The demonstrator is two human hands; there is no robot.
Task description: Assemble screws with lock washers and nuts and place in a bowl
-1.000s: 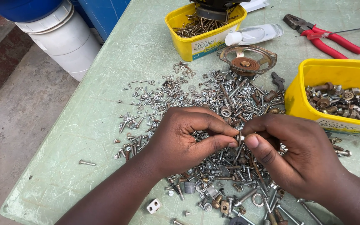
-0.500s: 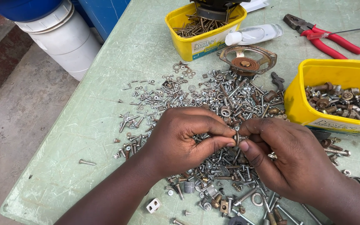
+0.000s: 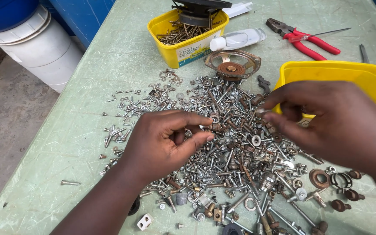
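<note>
A pale green painted counter (image 3: 88,87), scuffed and worn, fills most of the view from above. A wide heap of screws, bolts, nuts and washers (image 3: 227,143) lies spread across its middle.

The left hand (image 3: 164,139) hovers over the near left part of the heap, thumb and forefinger curled toward each other with a small gap between them; nothing can be made out in the pinch. The right hand (image 3: 331,124) is raised above the right side of the heap, fingers bunched at a small metal piece (image 3: 261,112), too small to identify; whether it is truly gripped cannot be told.

Beyond the heap stands a yellow tub of screws (image 3: 183,41), with a round rusty speaker frame (image 3: 230,66) just beside the heap's far edge. A white plastic bottle (image 3: 238,40) lies near that tub. To the far right of the heap lie red-handled pliers (image 3: 307,39). A second yellow tub (image 3: 340,74) sits right of the heap, partly behind the right hand.

Left of the counter, past its edge, a white plastic bucket (image 3: 35,52) stands on a bare concrete floor (image 3: 5,122).
</note>
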